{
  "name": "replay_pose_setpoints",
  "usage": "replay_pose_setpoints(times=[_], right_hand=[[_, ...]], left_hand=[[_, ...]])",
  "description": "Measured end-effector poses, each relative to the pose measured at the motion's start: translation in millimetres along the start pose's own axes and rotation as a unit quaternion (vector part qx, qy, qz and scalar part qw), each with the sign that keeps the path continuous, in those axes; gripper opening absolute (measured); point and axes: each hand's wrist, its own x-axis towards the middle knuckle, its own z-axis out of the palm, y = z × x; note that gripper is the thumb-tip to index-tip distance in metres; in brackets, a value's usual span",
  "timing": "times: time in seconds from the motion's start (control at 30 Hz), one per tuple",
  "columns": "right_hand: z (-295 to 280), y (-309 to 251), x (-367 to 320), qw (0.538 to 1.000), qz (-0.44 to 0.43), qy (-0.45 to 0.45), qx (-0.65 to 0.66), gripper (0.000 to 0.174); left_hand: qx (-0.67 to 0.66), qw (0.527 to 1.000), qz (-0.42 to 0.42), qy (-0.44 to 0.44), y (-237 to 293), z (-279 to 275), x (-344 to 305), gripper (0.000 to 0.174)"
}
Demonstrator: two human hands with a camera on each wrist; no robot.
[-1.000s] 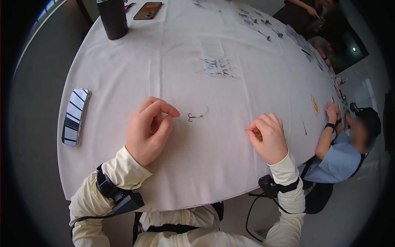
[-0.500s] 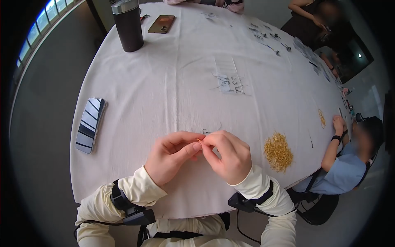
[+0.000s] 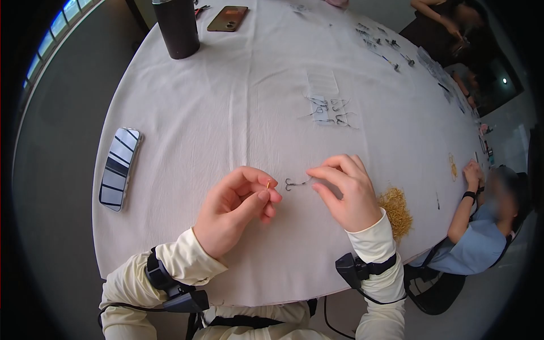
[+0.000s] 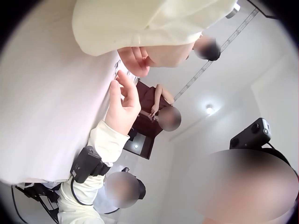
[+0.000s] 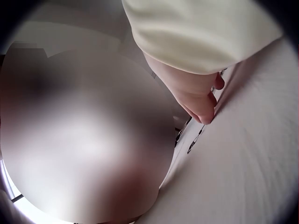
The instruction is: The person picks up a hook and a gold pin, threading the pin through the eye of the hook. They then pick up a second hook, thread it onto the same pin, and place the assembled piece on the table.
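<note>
Between the thumb and index finger of my left hand (image 3: 232, 209) is pinched a small thin gold piece (image 3: 268, 185), held upright above the cloth. Just right of those fingertips, a dark double-pronged fishing hook (image 3: 288, 185) lies on the white cloth, its thin line tail pointing right. My right hand (image 3: 351, 195) is over that tail, thumb and index finger spread apart around its end. The right wrist view shows the hook (image 5: 190, 148) on the cloth close to the right fingertips (image 5: 206, 120). A heap of gold pieces (image 3: 396, 212) lies beside the right wrist, partly hidden by it.
Beyond the hands lies a clear card with several hooks (image 3: 328, 110). A phone (image 3: 120, 169) is at the left edge, with a dark tumbler (image 3: 177, 31) and another phone (image 3: 228, 18) at the back. A person in blue (image 3: 481, 226) sits at the right.
My right hand came left from the gold heap to meet the left fingertips, then drew away to the hook's line tail. The gold piece now shows in the left fingers.
</note>
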Motion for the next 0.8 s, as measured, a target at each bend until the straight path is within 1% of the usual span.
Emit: replay_pose_setpoints(times=[0.07,0.17,0.23,0.27,0.33,0.37,0.43,0.47,0.53,0.63,0.67,0.73,0.77,0.8], right_hand=[[2.1,0.9,0.9,1.0,-0.005,-0.006,0.005,0.019],[6.8,-0.3,5.7,0.999,-0.027,-0.018,-0.001,0.016],[7.8,-1.1,7.7,0.998,-0.056,0.017,-0.002,0.015],[8.0,-1.5,6.3,0.998,-0.058,0.017,0.001,0.015],[6.2,-5.5,0.6,0.995,0.03,0.034,0.084,0.014],[3.6,-9.1,0.0,0.995,0.029,0.031,0.085,0.014],[-3.0,-17.1,0.6,0.986,0.068,-0.014,0.155,0.014],[-6.0,-20.4,1.5,0.985,0.067,-0.014,0.155,0.014],[-8.2,-23.8,1.8,0.988,0.029,-0.048,0.141,0.012],[-2.8,-21.1,0.5,0.986,0.025,-0.071,0.146,0.013],[-3.2,-19.9,-1.2,0.986,0.027,-0.071,0.145,0.013],[-5.4,-16.5,-2.7,0.974,0.106,-0.071,0.187,0.018],[-6.8,-14.6,-2.5,0.974,0.106,-0.072,0.188,0.018],[-8.5,-11.8,-1.7,0.987,0.072,-0.065,0.126,0.02]], left_hand=[[0.004,1.0,0.005,0.008,-1.4,2.1,1.0,0.011],[-0.005,1.0,-0.018,0.01,4.7,2.0,1.4,0.014],[-0.025,0.999,-0.039,-0.005,6.3,0.4,1.2,0.011],[-0.025,0.999,-0.038,-0.002,5.2,-0.3,1.5,0.011],[-0.034,0.999,-0.03,-0.01,3.3,-0.6,2.1,0.007],[-0.036,0.999,-0.031,-0.008,3.6,0.6,2.0,0.007],[-0.032,0.999,-0.028,-0.001,4.7,2.4,1.9,0.005],[-0.032,0.999,-0.028,0.0,3.6,1.3,2.0,0.005],[0.001,1.0,-0.002,-0.003,-1.0,-1.6,2.9,0.006],[-0.013,1.0,-0.01,-0.015,-1.7,-2.7,3.6,0.005],[-0.014,1.0,-0.011,-0.016,-1.5,-2.3,3.6,0.005],[-0.029,0.999,-0.035,-0.005,2.2,-1.7,3.3,0.005],[-0.03,0.999,-0.035,-0.004,4.6,-1.3,2.9,0.005],[-0.038,0.998,-0.045,0.0,6.8,-0.3,2.8,0.005]])
